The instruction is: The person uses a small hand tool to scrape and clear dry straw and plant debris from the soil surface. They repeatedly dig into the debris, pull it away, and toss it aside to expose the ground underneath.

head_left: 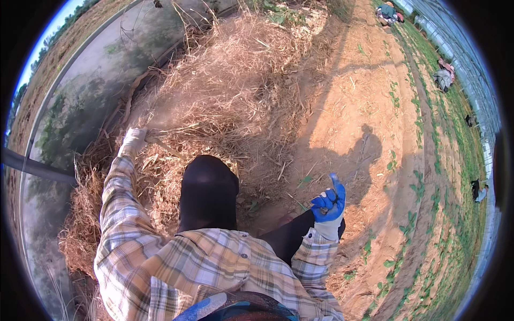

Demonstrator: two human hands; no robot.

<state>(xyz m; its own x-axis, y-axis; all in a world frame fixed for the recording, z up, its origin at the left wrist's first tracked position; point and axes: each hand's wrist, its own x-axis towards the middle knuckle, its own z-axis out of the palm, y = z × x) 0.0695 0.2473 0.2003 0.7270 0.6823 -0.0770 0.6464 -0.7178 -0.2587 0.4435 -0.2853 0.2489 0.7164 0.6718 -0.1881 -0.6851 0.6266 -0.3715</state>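
My left hand, in a pale work glove, reaches out to the left at the heap of dry straw. Its fingers curl down around dry stalks that stick out to the right from under it; the fingertips are hidden. My right hand rests palm up by my bent right leg, in a white glove with a blue coated palm. Its thumb stands apart while the other fingers curl loosely, and no held thing shows in it. My left knee points forward against the straw.
A cloudy plastic sheet wall and a dark pipe run along the left. To the right, bare soil meets rows of small green plants. Several people, among them a crouching person, are farther off.
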